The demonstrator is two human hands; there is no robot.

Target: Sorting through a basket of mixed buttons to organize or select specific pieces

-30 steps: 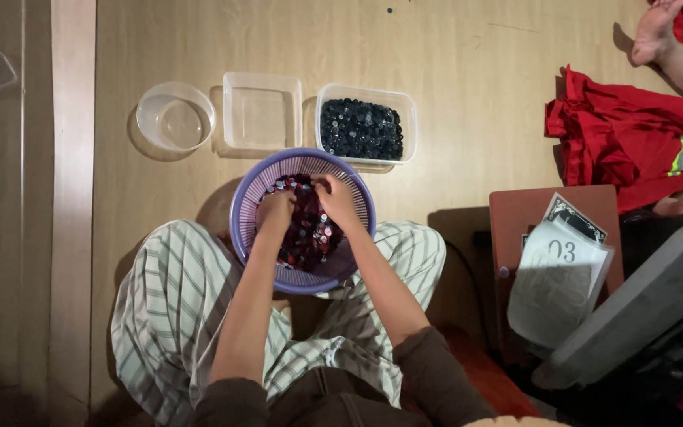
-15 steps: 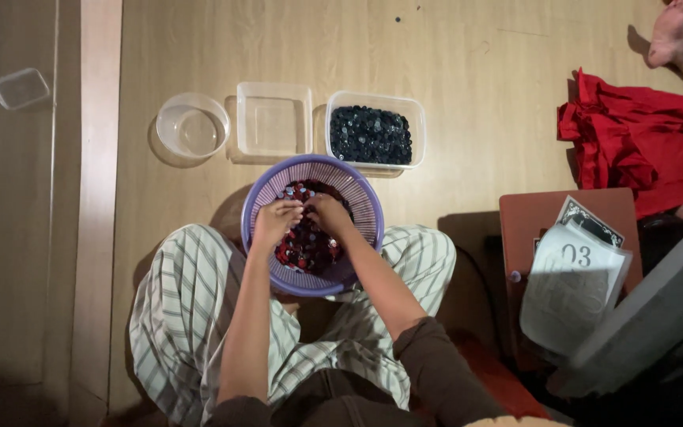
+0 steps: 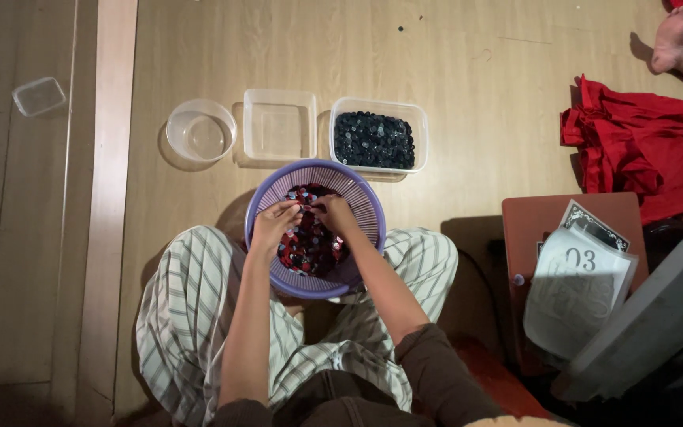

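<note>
Purple basket, both hands sorting small pieces – head view

Lilac slotted basket (image 3: 315, 229) sits between the crossed legs in striped trousers (image 3: 191, 308), which keeps it within reach of both forearms. Left hand (image 3: 274, 224) and right hand (image 3: 335, 215) are inside it, fingers curled and touching the heap of red and dark pieces (image 3: 310, 245); fingertips meet near the 12 o'clock rim, but whether either hand pinches a piece cannot be told. Beyond the basket, in a row on the wooden floor (image 3: 476, 95): round clear bowl (image 3: 201, 130) at 11 o'clock, square clear tub (image 3: 280, 124) at 12, tub of dark pieces (image 3: 377, 136) at 1. Red cloth (image 3: 650, 150) lies at 2 o'clock, paper sheets (image 3: 579, 292) at 3.
</note>
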